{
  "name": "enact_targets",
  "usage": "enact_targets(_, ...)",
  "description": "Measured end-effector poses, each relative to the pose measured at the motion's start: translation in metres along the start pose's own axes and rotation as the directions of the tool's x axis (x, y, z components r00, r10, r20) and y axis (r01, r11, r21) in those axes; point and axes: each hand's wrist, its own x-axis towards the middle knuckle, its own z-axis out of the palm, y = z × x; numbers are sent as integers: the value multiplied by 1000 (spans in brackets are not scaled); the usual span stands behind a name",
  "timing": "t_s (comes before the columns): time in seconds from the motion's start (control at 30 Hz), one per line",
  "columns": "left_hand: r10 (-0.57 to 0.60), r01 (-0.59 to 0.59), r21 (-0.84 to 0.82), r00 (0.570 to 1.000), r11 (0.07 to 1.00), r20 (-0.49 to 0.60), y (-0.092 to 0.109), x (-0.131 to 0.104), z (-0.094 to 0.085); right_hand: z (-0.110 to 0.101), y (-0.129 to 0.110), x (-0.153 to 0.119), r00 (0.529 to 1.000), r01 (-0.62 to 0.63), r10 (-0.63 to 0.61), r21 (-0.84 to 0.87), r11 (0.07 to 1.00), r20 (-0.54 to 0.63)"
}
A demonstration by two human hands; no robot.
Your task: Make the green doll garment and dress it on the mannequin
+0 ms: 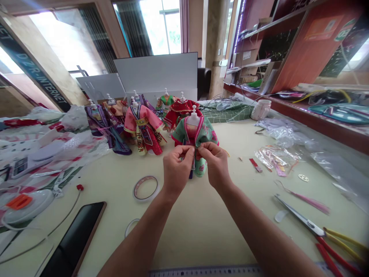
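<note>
A small headless doll form (194,120) stands upright in front of me, dressed in a green robe (207,129) with pink trim and a flowered skirt. At its waist my left hand (179,163) pinches the front of the garment between thumb and forefinger. My right hand (215,159) pinches the robe's front edge close beside it. The fingertips of both hands nearly meet, and whatever small piece lies between them is hidden. Behind stand several other dressed forms, among them one in a pink robe (144,122) and one in a red cape (181,109).
Left lie a tape roll (146,188), a phone (76,240) and a kitchen scale (37,156). Right are scissors (309,226), a pink tassel (309,200), a round metal charm (303,177), plastic bags (276,156) and a white jar (261,109). A ruler (204,271) runs along the front.
</note>
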Motion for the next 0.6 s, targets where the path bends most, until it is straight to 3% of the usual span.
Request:
enact_targets(0.33, -15, 15, -5, 1000, 1000, -1, 3, 0, -1, -3, 3, -1, 995, 102, -101, -117, 988, 16)
enact_targets(0.6, -48, 48, 33, 999, 998, -3, 4, 1, -1, -1, 0, -4, 964, 258, -263, -334, 906, 33)
